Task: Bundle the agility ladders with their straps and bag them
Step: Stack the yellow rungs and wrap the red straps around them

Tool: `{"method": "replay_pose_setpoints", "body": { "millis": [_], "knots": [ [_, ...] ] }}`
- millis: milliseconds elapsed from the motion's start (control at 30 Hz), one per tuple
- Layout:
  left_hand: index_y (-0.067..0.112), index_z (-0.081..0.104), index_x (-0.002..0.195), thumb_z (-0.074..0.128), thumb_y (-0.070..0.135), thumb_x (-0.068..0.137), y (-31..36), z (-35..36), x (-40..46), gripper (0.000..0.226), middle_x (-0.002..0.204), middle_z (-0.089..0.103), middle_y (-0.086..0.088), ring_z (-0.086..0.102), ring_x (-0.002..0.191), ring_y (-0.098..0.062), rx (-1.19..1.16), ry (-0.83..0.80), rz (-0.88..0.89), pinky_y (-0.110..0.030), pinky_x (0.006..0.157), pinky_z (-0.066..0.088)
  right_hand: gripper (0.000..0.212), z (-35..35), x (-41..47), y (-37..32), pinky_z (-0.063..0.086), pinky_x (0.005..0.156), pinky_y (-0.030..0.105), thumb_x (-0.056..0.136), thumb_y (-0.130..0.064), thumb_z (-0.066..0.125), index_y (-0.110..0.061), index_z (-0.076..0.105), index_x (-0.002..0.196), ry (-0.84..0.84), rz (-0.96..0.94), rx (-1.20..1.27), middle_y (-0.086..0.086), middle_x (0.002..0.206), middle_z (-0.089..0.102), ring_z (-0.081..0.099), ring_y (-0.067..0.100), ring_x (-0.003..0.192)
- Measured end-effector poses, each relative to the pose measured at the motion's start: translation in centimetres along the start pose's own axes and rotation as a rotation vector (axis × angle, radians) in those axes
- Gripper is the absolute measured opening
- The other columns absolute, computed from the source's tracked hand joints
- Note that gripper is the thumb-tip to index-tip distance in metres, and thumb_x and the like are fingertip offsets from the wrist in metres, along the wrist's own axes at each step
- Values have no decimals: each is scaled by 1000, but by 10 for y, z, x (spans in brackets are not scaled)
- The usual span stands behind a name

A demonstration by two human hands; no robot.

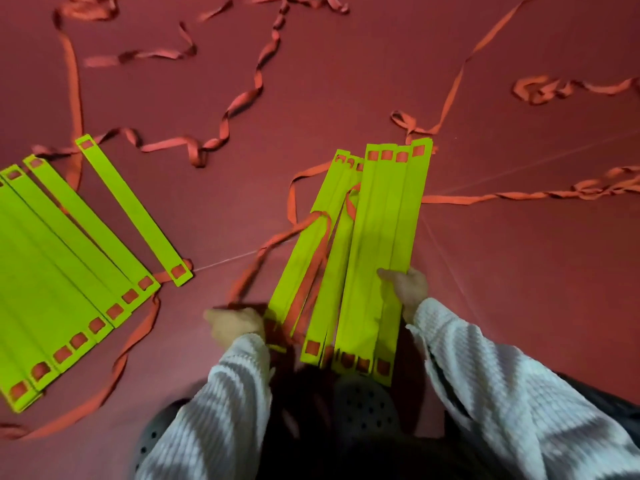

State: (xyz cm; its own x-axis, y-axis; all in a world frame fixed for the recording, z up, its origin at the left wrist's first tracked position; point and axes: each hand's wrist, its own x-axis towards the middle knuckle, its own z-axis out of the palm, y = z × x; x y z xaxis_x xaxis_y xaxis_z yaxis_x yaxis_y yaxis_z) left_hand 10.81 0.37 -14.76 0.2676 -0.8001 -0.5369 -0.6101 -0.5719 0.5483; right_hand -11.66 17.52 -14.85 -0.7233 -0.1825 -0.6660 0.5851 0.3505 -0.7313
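- Rungs [377,258] of a yellow-green agility ladder are gathered lengthwise in front of the person, their near ends over the knees, far ends pointing away.
- Right hand [407,289] grips the right edge of that gathered stack, its fingers [388,274] curled over the top rung about two-thirds of the way toward the near end.
- Left hand [237,323] sits at the stack's near left corner, fingers closed around a red strap [266,261] that runs up from them and loops across the left rungs.
- Left of the left hand's fingers, well apart, a second ladder [69,289] lies fanned flat on the dark red floor [346,81].
- Beyond both hands, loose red strapping [242,98] trails in twists over the floor.
- White ribbed sleeves [485,375] cover both forearms.
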Motion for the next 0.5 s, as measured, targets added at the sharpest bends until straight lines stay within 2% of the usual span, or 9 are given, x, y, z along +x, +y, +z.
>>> {"method": "replay_pose_setpoints", "body": {
  "millis": [67,100,167,233,267,333,367,433,500],
  "knots": [
    [3,42,131,62,27,88,-13,-10,17,53,131,54,-31,58,114,-51,41,169,-130,-59,97,50,39,-3,5,7,56,95,55,83,-6,82,-5,70,120,51,12,35,18,119,72,69,37,104],
    [4,44,131,58,27,84,-16,-14,16,54,134,50,-29,54,117,-50,140,239,-67,-61,99,46,49,-6,10,12,54,99,58,77,-13,87,-6,70,123,61,10,30,17,120,72,69,38,108],
    [5,52,128,64,19,78,-11,-19,5,54,129,51,-28,51,116,-49,335,237,401,-59,95,44,81,-15,40,33,52,102,59,55,-32,93,-11,69,129,55,-18,41,11,122,73,68,36,112],
    [8,59,120,61,22,86,-2,-7,-5,37,119,58,-24,56,110,-47,589,-31,877,-54,88,49,85,-16,50,38,52,102,58,51,-34,91,-13,68,130,36,-28,69,10,123,72,68,36,113],
    [11,59,122,59,29,93,5,2,-14,34,122,59,-19,56,115,-44,720,-211,943,-52,91,50,78,-12,38,29,53,101,58,59,-30,91,-12,67,131,19,-13,44,10,122,72,67,36,113],
    [16,53,131,61,40,96,10,21,-27,43,136,52,-12,51,128,-39,872,-456,795,-49,98,48,53,-4,11,8,56,95,53,79,-18,86,-10,67,128,-16,36,9,10,119,72,68,34,109],
    [16,51,132,63,37,95,11,28,-32,43,139,51,-11,52,129,-40,904,-499,727,-50,98,49,42,-3,8,4,58,90,48,85,-12,82,-10,68,125,-29,52,14,10,115,72,69,32,105],
    [15,55,127,58,20,95,10,33,-33,33,133,59,-16,60,121,-42,867,-497,713,-48,93,50,35,-1,11,3,58,87,44,89,-6,78,-9,68,123,-47,41,15,11,112,72,69,31,101],
    [12,58,122,53,10,93,6,31,-24,29,130,60,-21,62,116,-46,806,-448,681,-48,92,49,35,0,16,4,57,94,48,88,-6,79,-10,69,121,-52,28,16,11,115,73,69,31,103]
  ]
}}
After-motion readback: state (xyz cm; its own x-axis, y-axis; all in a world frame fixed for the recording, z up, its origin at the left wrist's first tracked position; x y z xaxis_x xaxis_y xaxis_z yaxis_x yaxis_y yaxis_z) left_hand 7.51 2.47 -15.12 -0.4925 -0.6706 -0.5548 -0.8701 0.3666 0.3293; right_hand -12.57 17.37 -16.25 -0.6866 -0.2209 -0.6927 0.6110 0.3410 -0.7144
